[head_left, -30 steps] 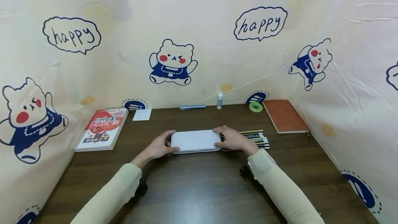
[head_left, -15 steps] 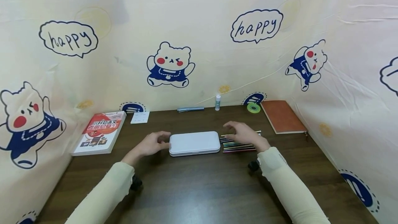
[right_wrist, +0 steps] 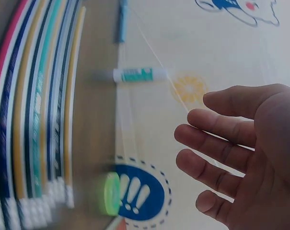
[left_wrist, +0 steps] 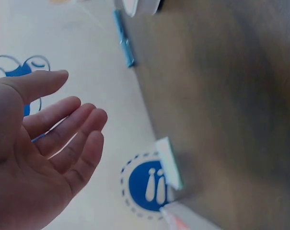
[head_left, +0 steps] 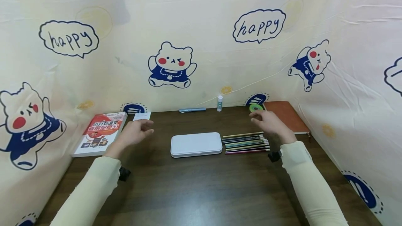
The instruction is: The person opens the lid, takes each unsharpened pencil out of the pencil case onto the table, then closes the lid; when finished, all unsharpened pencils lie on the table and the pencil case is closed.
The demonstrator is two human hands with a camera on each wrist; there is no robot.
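Observation:
A closed white pencil case [head_left: 196,144] lies flat on the middle of the dark wooden table [head_left: 188,184]. Right beside it, several pencils [head_left: 246,143] lie side by side in a row. My left hand [head_left: 133,133] is raised over the table, in front of the small white pad [head_left: 142,116] and near the thick book [head_left: 102,132]; its fingers are loosely bent and hold nothing. Above the right side of the pencils, my right hand [head_left: 271,124] hovers with relaxed fingers, also holding nothing. It partly covers the brown notebook [head_left: 284,112] and the green tape roll [head_left: 255,107].
Along the back edge lie a blue pen [head_left: 192,110] and an upright glue stick [head_left: 220,103]. A pale cloth [head_left: 213,23] printed with cartoon bears hangs behind the table and on both sides.
Both hands have let go of the pencil case and moved apart, the left hand toward the book, the right hand toward the brown notebook. The case and pencils stay in place.

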